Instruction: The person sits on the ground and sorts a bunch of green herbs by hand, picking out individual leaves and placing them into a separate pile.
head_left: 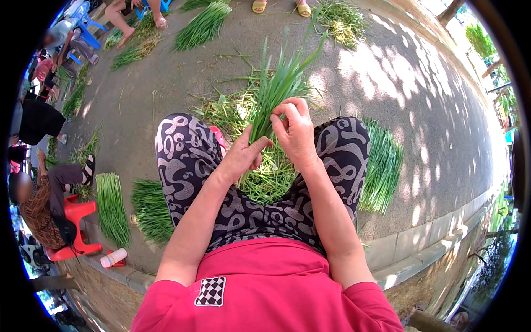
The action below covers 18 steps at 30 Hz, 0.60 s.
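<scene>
A bunch of long, flat green garlic chives (271, 91) stands tilted between my knees, its leaf tips pointing away from me. My left hand (243, 155) is wrapped round its lower part, thumb across the front. Higher up on the bunch's right side, my right hand (297, 130) is closed, thumb and forefinger pinching at the blades. Exactly how many blades it grips is hidden by the fingers. Below and beyond my hands lies a loose heap of yellowish-green trimmings (271, 180).
Bundled chives (381, 166) lie by my right knee; more chives (152, 210) lie left. A pale-stemmed bundle (112, 209) is near a red stool (77, 221) with a seated person. A white cylinder (113, 258) lies near the kerb. Yellow sandals (282, 7) show ahead.
</scene>
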### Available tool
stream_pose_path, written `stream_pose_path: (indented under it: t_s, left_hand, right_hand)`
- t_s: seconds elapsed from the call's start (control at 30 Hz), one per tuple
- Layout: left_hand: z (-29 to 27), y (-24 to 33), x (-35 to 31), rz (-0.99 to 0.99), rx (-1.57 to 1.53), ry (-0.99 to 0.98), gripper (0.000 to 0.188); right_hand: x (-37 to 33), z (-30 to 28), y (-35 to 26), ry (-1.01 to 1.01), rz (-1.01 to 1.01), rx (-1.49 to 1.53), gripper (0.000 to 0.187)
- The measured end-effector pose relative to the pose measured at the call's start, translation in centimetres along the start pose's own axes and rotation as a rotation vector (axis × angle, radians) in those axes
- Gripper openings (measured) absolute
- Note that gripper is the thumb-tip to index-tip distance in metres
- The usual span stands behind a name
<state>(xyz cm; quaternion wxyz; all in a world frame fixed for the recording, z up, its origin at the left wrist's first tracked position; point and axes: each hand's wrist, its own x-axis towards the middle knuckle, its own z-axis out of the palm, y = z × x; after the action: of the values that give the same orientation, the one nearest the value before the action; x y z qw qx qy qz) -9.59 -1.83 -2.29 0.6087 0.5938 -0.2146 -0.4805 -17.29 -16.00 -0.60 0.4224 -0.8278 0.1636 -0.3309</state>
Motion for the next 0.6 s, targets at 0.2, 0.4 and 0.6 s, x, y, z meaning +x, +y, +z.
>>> stream_pose_path:
  t_s: [0.2,0.4,0.6]
  left_hand:
    - [-0.3,-0.3,0.1,0.002,0.015,-0.004,0.036]
    - [-0.2,0.0,0.1,0.007,-0.015,-0.011,0.036]
    - [-0.1,0.2,0.0,0.015,-0.006,-0.028,0.038]
  right_hand:
    - [-0.1,0.4,1.0,-0.12,0.47,0.616,0.012]
    - [0.3,-0.7,0.9,-0.103,0.675,1.234,0.021]
    - [0.5,-1.5,1.6,-0.041,0.614,1.379,0.019]
